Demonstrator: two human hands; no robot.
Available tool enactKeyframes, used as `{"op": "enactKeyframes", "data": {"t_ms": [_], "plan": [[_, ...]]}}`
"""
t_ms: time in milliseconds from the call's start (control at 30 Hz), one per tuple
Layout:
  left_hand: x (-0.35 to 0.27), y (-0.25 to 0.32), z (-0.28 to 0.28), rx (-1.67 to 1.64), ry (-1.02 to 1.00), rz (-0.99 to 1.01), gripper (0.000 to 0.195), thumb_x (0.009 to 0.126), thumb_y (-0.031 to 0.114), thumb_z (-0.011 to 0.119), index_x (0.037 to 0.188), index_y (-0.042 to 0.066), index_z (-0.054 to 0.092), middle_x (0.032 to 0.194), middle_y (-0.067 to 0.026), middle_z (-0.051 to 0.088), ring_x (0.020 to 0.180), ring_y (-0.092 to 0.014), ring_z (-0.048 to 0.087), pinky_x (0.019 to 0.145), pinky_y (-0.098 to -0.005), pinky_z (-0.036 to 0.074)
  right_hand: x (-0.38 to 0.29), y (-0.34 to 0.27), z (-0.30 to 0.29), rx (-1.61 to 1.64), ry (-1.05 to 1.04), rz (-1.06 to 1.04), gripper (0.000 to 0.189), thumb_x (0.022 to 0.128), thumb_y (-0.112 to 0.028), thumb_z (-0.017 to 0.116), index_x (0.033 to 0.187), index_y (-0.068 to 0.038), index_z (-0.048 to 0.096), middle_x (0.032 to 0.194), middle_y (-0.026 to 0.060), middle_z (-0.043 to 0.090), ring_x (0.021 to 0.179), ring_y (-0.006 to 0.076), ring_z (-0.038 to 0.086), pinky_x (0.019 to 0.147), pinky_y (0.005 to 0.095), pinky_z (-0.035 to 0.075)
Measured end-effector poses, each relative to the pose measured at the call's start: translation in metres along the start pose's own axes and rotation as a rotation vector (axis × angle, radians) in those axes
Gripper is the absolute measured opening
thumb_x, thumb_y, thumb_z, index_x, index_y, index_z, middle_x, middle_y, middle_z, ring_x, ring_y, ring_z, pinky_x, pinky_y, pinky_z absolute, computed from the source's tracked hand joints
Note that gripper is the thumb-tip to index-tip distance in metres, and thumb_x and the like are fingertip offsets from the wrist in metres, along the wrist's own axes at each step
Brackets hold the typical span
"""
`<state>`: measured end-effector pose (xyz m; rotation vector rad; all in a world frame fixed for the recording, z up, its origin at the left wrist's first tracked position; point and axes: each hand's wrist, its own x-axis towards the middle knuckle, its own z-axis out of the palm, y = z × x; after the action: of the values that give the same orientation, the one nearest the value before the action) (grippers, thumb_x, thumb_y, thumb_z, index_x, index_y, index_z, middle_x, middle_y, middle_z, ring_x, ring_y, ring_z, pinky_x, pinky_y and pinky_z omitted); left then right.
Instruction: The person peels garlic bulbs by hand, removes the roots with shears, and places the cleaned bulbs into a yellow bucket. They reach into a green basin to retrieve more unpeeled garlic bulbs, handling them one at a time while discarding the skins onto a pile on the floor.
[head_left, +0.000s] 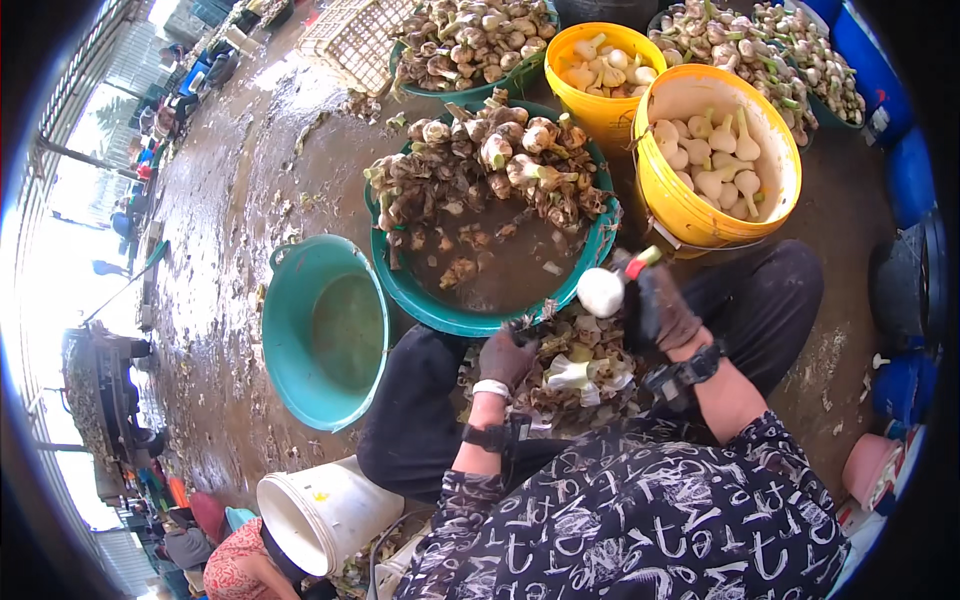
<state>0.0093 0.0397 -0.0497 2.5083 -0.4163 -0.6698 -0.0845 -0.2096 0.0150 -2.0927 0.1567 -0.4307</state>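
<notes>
My right hand (664, 307), in a dark glove and blurred, is closed around the stem of a white peeled garlic bulb (600, 292). A red piece shows by the stem's green end; whether it is tape or part of a tool is unclear. My left hand (510, 356), also gloved, is just below the near rim of a green plastic tub (450, 319). Its fingers are blurred, and I cannot make out anything in them. Unpeeled garlic bulbs (517, 154) are heaped in the tub's far half, above muddy scraps. Garlic peelings (577, 375) lie between my legs.
Two yellow buckets (667, 195) of peeled garlic stand ahead right. Tubs of unpeeled garlic (472, 45) are behind. A green basin (289, 337) is at left, with a tipped white bucket (352, 502) nearer. Blue barrels (911, 180) line the right. A person (240, 559) sits lower left.
</notes>
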Motion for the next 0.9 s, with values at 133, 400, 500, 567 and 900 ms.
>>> {"op": "enactKeyframes", "data": {"t_ms": [133,400,500,567,900], "plan": [[-0.021,0.009,-0.008,0.154,-0.105,0.023,0.044,0.079,0.040,0.062,0.108,0.007,0.059,0.093,-0.0207,0.064,0.089,-0.039,0.060,0.077,-0.0444,0.048,0.046,-0.007,-0.089,0.336,0.366,0.156,0.033,0.093,-0.025,0.042,0.110,-0.002,0.058,0.102,0.0037,0.058,0.094,0.0131,0.054,0.084,0.0277,0.043],[-0.034,0.018,0.002,0.305,-0.307,0.121,0.049,0.077,0.048,0.060,0.106,0.008,0.061,0.094,-0.0214,0.063,0.090,-0.037,0.060,0.077,-0.0447,0.048,0.085,-0.065,-0.166,-0.960,0.010,0.164,0.034,0.070,-0.032,0.068,0.084,-0.002,0.061,0.083,0.0182,0.063,0.079,0.0336,0.062,0.069,0.0422,0.048],[-0.039,0.013,0.007,0.298,-0.355,0.206,0.052,0.076,0.049,0.060,0.104,0.005,0.061,0.095,-0.0206,0.063,0.089,-0.037,0.060,0.078,-0.0447,0.048,0.074,-0.134,-0.122,-0.863,-0.393,-0.031,0.027,0.068,-0.027,0.065,0.074,-0.002,0.064,0.069,0.0173,0.062,0.071,0.0341,0.063,0.064,0.0401,0.049],[-0.046,0.018,0.005,0.326,-0.317,0.219,0.053,0.076,0.050,0.060,0.102,0.004,0.061,0.095,-0.0207,0.063,0.089,-0.037,0.060,0.078,-0.0445,0.048,0.069,-0.166,-0.102,-0.916,-0.673,-0.205,0.022,0.067,-0.024,0.065,0.069,-0.003,0.066,0.065,0.0164,0.062,0.066,0.0324,0.064,0.059,0.0396,0.050],[-0.058,0.021,0.022,0.281,-0.400,0.209,0.041,0.078,0.039,0.057,0.105,0.008,0.060,0.102,-0.0193,0.062,0.093,-0.034,0.060,0.080,-0.0438,0.048,0.038,-0.260,-0.078,-0.204,-1.105,-0.893,0.014,0.070,-0.020,0.058,0.073,-0.006,0.059,0.061,0.0119,0.057,0.062,0.0274,0.061,0.054,0.0388,0.047]]}}
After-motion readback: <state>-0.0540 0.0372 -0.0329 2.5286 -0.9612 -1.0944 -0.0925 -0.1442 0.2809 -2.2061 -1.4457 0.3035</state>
